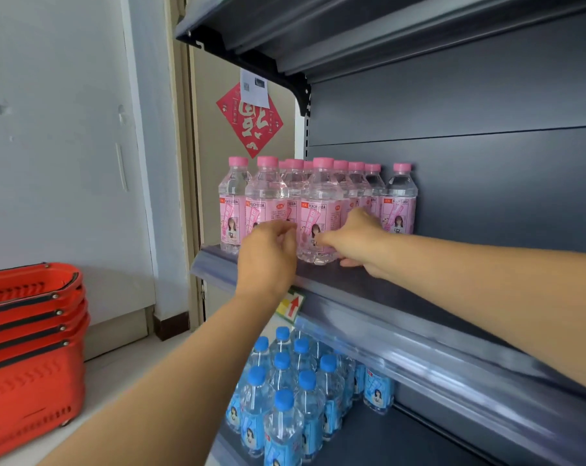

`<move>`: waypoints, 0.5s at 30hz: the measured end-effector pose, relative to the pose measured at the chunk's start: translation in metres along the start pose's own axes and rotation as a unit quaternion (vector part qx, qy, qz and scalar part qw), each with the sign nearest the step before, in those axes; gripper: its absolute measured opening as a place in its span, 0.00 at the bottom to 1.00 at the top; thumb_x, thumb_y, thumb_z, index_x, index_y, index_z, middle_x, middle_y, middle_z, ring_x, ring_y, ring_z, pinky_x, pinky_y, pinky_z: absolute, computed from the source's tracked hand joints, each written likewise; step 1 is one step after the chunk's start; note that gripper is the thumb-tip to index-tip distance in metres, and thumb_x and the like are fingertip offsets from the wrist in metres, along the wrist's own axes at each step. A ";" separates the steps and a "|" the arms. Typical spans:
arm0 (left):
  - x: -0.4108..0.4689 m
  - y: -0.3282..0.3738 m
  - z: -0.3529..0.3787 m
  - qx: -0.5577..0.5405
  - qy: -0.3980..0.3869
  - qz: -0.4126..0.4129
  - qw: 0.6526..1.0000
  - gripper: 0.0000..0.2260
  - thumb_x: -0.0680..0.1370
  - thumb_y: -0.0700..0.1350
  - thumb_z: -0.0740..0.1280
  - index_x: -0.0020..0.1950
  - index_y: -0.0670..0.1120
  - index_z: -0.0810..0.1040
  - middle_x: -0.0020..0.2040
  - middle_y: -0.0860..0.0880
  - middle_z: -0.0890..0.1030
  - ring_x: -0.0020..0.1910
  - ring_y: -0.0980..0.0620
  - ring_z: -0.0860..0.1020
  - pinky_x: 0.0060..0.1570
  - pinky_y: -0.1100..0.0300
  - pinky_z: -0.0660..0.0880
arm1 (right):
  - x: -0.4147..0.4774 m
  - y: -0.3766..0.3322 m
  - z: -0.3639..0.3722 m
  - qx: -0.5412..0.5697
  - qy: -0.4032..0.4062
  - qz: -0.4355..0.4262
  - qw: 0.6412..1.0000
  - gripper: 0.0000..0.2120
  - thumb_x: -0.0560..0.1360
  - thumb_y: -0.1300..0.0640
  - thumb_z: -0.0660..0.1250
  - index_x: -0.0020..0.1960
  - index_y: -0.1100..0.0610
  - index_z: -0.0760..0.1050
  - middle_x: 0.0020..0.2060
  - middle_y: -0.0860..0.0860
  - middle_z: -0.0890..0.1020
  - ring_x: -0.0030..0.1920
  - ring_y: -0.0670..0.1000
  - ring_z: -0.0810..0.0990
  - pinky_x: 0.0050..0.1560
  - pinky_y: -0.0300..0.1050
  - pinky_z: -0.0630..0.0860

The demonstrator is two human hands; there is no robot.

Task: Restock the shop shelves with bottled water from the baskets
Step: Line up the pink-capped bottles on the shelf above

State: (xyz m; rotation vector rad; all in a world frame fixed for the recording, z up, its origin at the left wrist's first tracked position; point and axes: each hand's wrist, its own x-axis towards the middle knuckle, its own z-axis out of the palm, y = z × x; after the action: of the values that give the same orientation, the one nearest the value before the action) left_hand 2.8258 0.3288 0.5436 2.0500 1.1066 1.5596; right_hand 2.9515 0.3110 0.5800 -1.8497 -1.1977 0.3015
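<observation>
At the near edge of the middle shelf (369, 284), the left hand (268, 253) and right hand (359, 243) curl around one upright pink-capped bottle (320, 203). A careless push could topple the neighbouring bottles (266, 193) packed tight beside it.

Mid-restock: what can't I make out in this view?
Head view:
Left hand: fingertips hidden by its own knuckles; whether it grips the front bottle is unclear.
Rear pink bottles: screened by the front row; count unknown.
Baskets: cut by left edge; stacked, contents hidden.
Blue bottles: nearest ones cut by bottom edge.
</observation>
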 end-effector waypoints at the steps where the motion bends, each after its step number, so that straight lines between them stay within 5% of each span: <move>1: -0.005 0.001 -0.007 -0.025 0.017 -0.010 0.999 0.12 0.80 0.43 0.60 0.60 0.44 0.78 0.55 0.49 0.80 0.56 0.53 0.76 0.52 0.66 0.68 | -0.005 -0.003 -0.001 -0.017 0.011 -0.018 1.000 0.38 0.71 0.52 0.72 0.74 0.60 0.56 0.66 0.58 0.71 0.53 0.54 0.80 0.38 0.44 0.80; 4: -0.032 -0.003 -0.033 -0.069 0.010 -0.053 0.996 0.11 0.80 0.44 0.61 0.59 0.44 0.79 0.48 0.53 0.80 0.49 0.56 0.77 0.48 0.68 0.71 | -0.036 -0.014 -0.002 -0.091 0.023 -0.089 0.992 0.34 0.73 0.54 0.69 0.73 0.58 0.58 0.70 0.57 0.64 0.65 0.57 0.70 0.65 0.50 0.70; 8: -0.097 -0.034 -0.076 -0.010 -0.036 -0.114 0.993 0.09 0.78 0.46 0.64 0.53 0.45 0.82 0.43 0.54 0.80 0.43 0.57 0.77 0.42 0.68 0.69 | -0.100 -0.023 0.010 -0.136 -0.049 -0.183 0.972 0.26 0.75 0.53 0.66 0.70 0.57 0.63 0.66 0.55 0.66 0.63 0.54 0.70 0.57 0.41 0.65; 15: -0.237 -0.109 -0.162 0.053 -0.089 -0.256 0.961 0.09 0.78 0.43 0.65 0.53 0.42 0.82 0.43 0.50 0.79 0.39 0.56 0.76 0.45 0.63 0.71 | -0.202 0.007 0.072 -0.193 -0.142 -0.342 0.909 0.22 0.76 0.53 0.65 0.68 0.56 0.67 0.63 0.56 0.68 0.65 0.56 0.69 0.63 0.50 0.67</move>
State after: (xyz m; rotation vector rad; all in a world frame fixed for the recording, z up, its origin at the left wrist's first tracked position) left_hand 2.6125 0.1919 0.3697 1.7286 1.5203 1.0619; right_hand 2.8097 0.1818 0.4830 -1.5972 -2.1443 -0.0769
